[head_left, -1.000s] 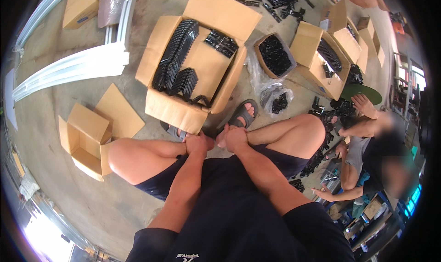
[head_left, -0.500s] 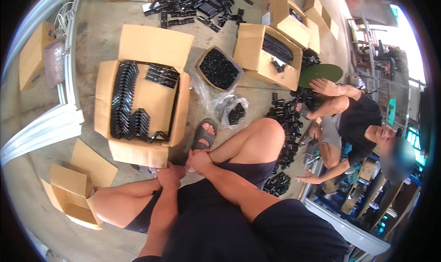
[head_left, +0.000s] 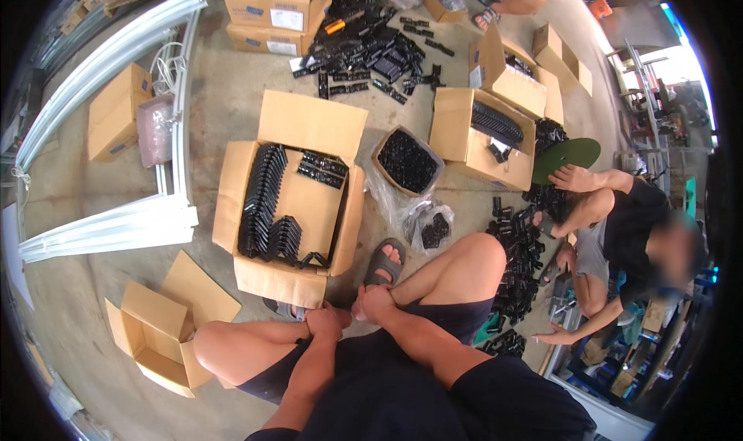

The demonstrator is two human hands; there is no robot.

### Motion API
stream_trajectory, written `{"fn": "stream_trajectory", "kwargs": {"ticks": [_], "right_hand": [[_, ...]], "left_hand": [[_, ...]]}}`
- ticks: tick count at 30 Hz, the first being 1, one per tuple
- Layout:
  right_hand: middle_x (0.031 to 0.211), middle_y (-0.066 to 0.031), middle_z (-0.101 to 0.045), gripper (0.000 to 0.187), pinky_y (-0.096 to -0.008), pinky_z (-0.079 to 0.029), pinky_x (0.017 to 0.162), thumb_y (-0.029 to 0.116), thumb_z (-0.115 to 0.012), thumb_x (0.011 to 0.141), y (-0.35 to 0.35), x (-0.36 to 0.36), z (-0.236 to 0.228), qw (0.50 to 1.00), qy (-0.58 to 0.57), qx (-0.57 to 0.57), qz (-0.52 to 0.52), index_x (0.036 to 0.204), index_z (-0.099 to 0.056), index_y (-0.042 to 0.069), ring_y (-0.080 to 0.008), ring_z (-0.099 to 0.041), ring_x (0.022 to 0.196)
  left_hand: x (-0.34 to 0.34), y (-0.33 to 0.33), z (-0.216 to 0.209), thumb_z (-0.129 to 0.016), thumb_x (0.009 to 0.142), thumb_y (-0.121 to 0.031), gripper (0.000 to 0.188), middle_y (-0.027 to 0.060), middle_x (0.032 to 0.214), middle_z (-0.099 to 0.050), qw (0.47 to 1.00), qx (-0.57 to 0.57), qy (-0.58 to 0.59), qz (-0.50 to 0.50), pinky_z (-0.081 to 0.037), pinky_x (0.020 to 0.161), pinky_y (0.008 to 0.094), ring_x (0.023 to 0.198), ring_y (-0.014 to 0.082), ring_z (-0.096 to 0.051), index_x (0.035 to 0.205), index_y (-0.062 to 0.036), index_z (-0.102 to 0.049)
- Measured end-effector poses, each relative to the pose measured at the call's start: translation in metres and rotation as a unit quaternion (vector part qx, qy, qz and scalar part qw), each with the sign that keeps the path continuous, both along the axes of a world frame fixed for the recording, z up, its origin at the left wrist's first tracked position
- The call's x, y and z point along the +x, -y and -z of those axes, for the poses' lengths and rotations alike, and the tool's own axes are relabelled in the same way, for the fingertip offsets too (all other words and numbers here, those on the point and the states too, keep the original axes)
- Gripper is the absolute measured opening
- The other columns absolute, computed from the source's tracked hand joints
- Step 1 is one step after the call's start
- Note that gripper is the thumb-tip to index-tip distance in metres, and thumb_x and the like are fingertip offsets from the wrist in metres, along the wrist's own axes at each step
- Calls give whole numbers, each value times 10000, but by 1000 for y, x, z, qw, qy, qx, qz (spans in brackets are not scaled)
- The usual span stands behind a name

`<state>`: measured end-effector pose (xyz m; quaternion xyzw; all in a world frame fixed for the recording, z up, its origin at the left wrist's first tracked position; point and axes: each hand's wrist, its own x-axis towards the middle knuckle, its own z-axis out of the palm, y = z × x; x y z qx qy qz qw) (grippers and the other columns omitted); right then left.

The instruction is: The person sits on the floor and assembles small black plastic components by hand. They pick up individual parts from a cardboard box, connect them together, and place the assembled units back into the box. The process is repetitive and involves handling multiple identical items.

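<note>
I sit with bent legs, both forearms reaching down to my feet. My left hand [head_left: 323, 323] rests closed around my left ankle, its fingers partly hidden. My right hand [head_left: 374, 303] is wrapped around my right ankle, just behind a grey sandal [head_left: 385, 264]. Neither hand holds a loose object. Right in front of my feet stands an open cardboard box [head_left: 279, 281]. Inside it, a long row of black angled brackets [head_left: 261, 201] lines the left side, with a shorter row [head_left: 285, 238] beside it. Flat black pieces [head_left: 322, 169] lie at its far right.
A box of small black parts [head_left: 408, 161] and a plastic bag [head_left: 430, 228] stand to the right. Black parts [head_left: 379, 50] are heaped farther back. A co-worker [head_left: 638, 232] sits at right by a green disc [head_left: 566, 161]. White metal profiles [head_left: 108, 228] and an open box [head_left: 159, 340] lie left.
My view has shifted, so the scene sits farther right and lower, showing more of the far floor. My hands stay at my ankles. The co-worker's upper hand has bent down toward the green disc.
</note>
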<state>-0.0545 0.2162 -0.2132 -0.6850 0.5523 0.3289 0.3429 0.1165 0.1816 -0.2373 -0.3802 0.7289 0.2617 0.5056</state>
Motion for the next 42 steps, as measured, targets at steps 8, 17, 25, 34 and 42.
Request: {"fn": "stream_trajectory", "kwargs": {"ticks": [8,17,25,34,42], "right_hand": [[1271,-140,-714,897,-648,-556,794,336,-743,843,-12,1,13,1000,-6,-14,-2,1550,-373,-75,-336,-697,1152],[1385,-119,-668,1016,-700,-442,989,362,-756,845,-11,2,-41,997,-37,13,69,1644,-223,33,-330,-674,1212],[1405,-94,-657,1024,-661,-476,970,344,-757,851,-18,-3,-24,999,-30,4,43,1657,-192,61,-295,-660,1236],[1313,-166,-694,899,-612,-515,917,364,-702,873,-17,-7,-3,1000,2,-4,6,1585,-323,-32,-303,-696,1163],[1237,-152,-718,794,-617,-545,848,360,-687,875,-4,1,-7,999,6,-4,48,1503,-428,-53,-288,-714,1112]], "left_hand": [[6,-3,-11,-751,859,-415,931,102,1409,-656,999,-33,-16,-36,-513,983,571,1265,264,-649,1609,-57,-332],[18,-19,-35,-765,847,-420,1042,81,1500,-589,995,-94,24,-16,-443,1081,631,1393,261,-544,1677,-204,-173],[30,-32,-10,-720,901,-412,974,73,1466,-611,994,-112,-11,-6,-438,1045,698,1376,300,-531,1677,-210,-167],[10,-13,-46,-511,1005,-383,711,160,1441,-629,996,-73,-37,-19,-440,1077,589,1329,381,-594,1576,15,-368],[7,-4,-28,-598,963,-378,729,164,1420,-645,997,-25,-40,-56,-438,1027,660,1261,375,-645,1534,36,-411]]}}
